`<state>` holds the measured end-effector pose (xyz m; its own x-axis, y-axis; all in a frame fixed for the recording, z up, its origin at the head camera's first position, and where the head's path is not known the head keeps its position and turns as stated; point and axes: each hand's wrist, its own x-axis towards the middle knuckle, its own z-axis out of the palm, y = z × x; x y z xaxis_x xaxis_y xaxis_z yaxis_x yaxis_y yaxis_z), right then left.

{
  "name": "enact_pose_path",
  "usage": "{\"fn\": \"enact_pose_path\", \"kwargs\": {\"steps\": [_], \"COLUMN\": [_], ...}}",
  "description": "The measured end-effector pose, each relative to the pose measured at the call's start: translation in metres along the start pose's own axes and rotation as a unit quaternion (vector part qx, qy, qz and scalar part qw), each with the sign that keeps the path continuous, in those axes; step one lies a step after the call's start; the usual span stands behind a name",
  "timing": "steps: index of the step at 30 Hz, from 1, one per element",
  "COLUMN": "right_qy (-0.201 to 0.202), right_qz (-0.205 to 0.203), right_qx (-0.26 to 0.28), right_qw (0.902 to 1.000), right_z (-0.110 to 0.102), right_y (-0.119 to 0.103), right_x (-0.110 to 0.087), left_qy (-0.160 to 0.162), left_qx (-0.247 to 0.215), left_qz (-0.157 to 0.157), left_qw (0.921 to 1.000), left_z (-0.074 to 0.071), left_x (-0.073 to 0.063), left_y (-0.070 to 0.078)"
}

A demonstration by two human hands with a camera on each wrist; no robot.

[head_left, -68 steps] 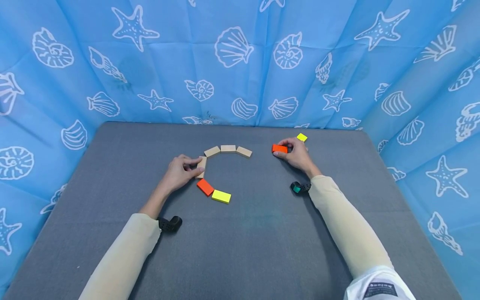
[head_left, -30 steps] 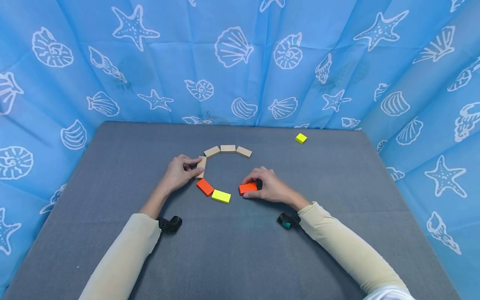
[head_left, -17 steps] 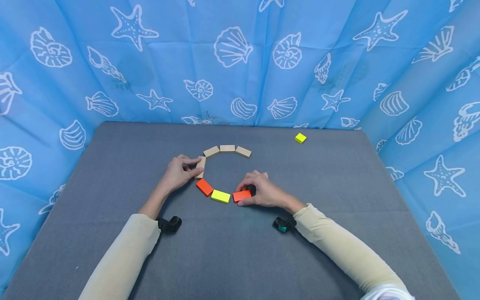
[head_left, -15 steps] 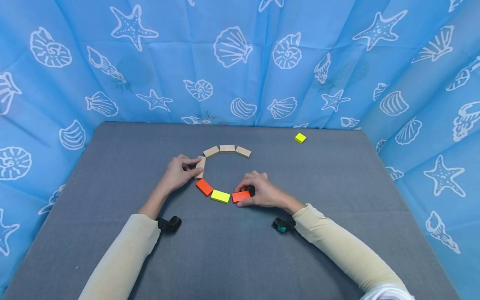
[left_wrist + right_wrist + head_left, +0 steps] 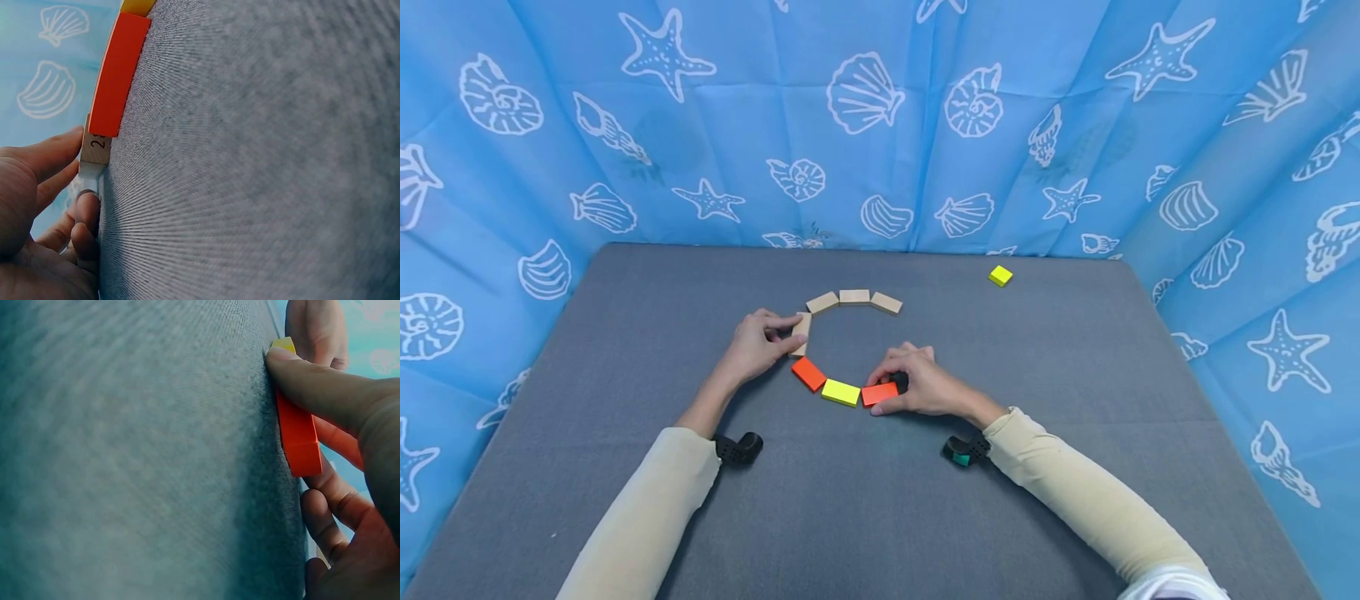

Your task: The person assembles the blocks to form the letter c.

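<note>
My left hand (image 5: 756, 346) pinches a plain wooden block (image 5: 802, 333) lengthwise, finger and thumb near its two ends. In the left wrist view a printed mark shows on that wooden block (image 5: 95, 147). A red-orange block (image 5: 808, 374) lies just below it, followed by a yellow block (image 5: 841, 392). My right hand (image 5: 921, 382) pinches a second red-orange block (image 5: 880, 393) between thumb and fingers, its left end right at the yellow block's right end. The right wrist view shows this red-orange block (image 5: 300, 440) flat against the cloth, partly behind the thumb.
Three more wooden blocks (image 5: 854, 297) curve along the top of the arc, whose right side is open. A lone yellow block (image 5: 1001, 276) lies near the back edge of the grey table (image 5: 850, 517). A blue shell-patterned curtain (image 5: 917, 167) surrounds the table's back and sides.
My right hand has carried the red-orange block from the back right, beside the lone yellow block, to the near end of the arc, then slid it left to the yellow block. My left hand stays put.
</note>
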<state>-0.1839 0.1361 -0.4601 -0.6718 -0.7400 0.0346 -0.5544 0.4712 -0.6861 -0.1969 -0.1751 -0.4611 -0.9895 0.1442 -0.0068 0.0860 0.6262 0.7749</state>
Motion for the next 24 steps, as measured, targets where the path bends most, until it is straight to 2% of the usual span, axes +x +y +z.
{"fn": "enact_pose_path", "kwargs": {"steps": [17,24], "right_qy": [0.002,0.043], "right_qz": [0.015,0.018], "right_qx": [0.017,0.052], "right_qw": [0.9997,0.9975], "right_z": [-0.0020,-0.0101], "right_y": [-0.0013,0.0024], "right_x": [-0.0002,-0.0028], "left_qy": [0.000,0.000], "left_qx": [0.001,0.003], "left_qz": [-0.005,-0.007], "left_qw": [1.0000,1.0000], "left_z": [0.0000,0.0001], "left_x": [0.0004,0.0005], "left_y": [-0.0003,-0.0002]}}
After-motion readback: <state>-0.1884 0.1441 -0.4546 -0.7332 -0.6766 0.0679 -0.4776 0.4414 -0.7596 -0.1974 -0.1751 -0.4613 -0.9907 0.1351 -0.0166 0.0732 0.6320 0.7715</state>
